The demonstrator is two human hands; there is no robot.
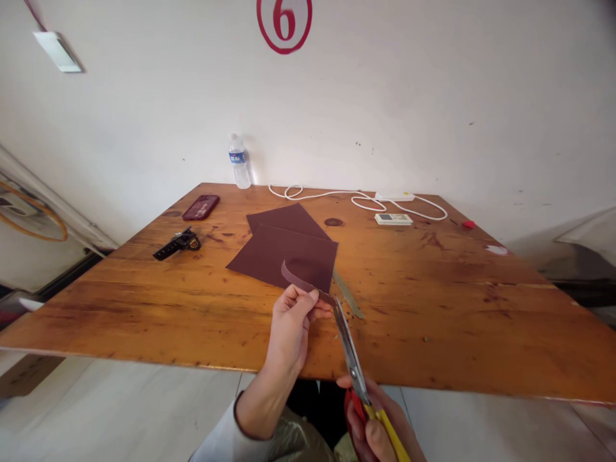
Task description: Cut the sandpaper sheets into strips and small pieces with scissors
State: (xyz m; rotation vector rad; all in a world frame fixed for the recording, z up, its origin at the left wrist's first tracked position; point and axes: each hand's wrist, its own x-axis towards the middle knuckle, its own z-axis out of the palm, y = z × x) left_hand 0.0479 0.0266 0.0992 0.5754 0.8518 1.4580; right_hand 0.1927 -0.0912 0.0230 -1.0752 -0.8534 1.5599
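Observation:
My left hand (293, 321) pinches a narrow, curling dark brown strip (301, 281) between thumb and fingers, near the table's front edge. My right hand (378, 423) is wrapped round the red and yellow handles of metal scissors (353, 366). The scissors point up and away, their blade tips at the right end of the strip. Beyond my left hand, a dark brown sheet (289, 250) overlaps a second dark brown sheet (291, 218) on the table. A thin greenish strip (348, 295) lies just right of the sheets.
On the wooden table (457, 333) are a dark red phone (201, 207) and a black strap-like item (177, 244) at left. A water bottle (239, 163) stands by the wall. A white cable (332, 193) and a small white box (393, 219) lie at the back right.

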